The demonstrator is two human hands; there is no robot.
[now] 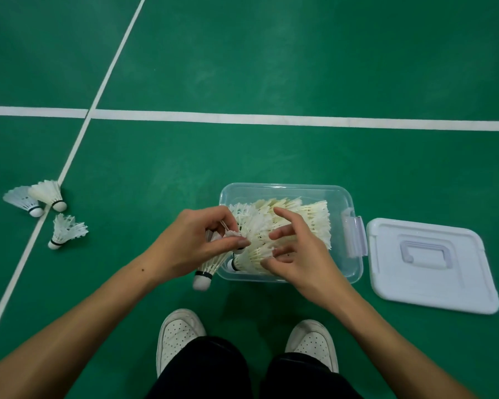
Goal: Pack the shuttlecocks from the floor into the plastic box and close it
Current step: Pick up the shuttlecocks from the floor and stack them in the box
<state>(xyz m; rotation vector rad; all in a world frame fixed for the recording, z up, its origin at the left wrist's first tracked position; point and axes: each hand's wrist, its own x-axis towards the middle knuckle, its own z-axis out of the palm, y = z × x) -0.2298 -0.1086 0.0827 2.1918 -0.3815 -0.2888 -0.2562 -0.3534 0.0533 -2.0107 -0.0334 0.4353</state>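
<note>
A: Shuttlecock in hand: how does it handle?

B: Judging by looks, very light, feather skirt thin and crushable, cork base firm. Best held at the cork or low on the skirt, not by squeezing the feather tips.

A: Where is it versus the hands?

B: Hangs under the left hand, cork down, just outside the near-left corner of the plastic box. Left fingers are curled and pinch its upper feather end. They may also hold a second shuttle, a small white bit shows at the fingertips, can't tell.

A: Right hand?

B: Right hand is over the near-right part of the box, fingers spread and loosely bent, tips touching the packed shuttlecocks, gripping nothing as far as I see.

A: Box contents?

B: Rows of shuttles lying on their sides, nested, filling most of it. Box sits on the green floor just beyond the white shoes.

A: Still loose?

B: Three shuttlecocks on floor, far left by the white court line, well apart from the box.

A: Lid?

B: Lid is off, flat on the floor just right of the box, handle up. Latch on the box's right side hangs open. Not closed yet.
</note>
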